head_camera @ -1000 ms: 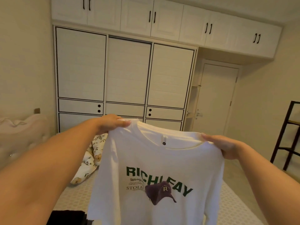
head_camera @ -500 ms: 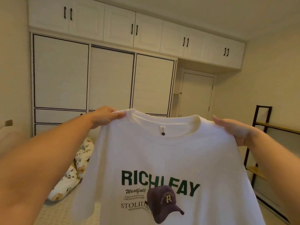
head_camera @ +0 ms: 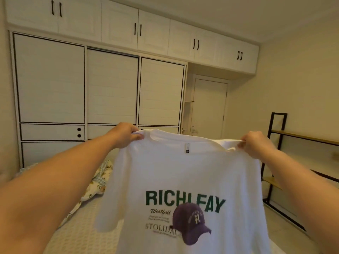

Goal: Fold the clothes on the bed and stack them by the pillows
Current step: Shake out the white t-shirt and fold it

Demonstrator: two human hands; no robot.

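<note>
Right hand (head_camera: 255,143) now bunches white T-shirt (head_camera: 183,176); green lettering, purple cap.

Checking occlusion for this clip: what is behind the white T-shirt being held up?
Past the T-shirt, held at the shoulders by the left hand and right hand, the wardrobe, door and patterned bedding show. The bed directly behind the shirt is covered.

The T-shirt (head_camera: 183,180) hangs in front of the person, held up at its shoulders: the left hand (head_camera: 124,135) at the left one, the right hand (head_camera: 256,143) at the right. Below and behind it lies the bed (head_camera: 88,226), with a crumpled cloth (head_camera: 99,182) on its left side (partly hidden by the left arm). Behind the bed stands the wardrobe (head_camera: 110,85); the door (head_camera: 209,107) is to its right, and a shelf rack (head_camera: 286,162) stands against the right wall.
</note>
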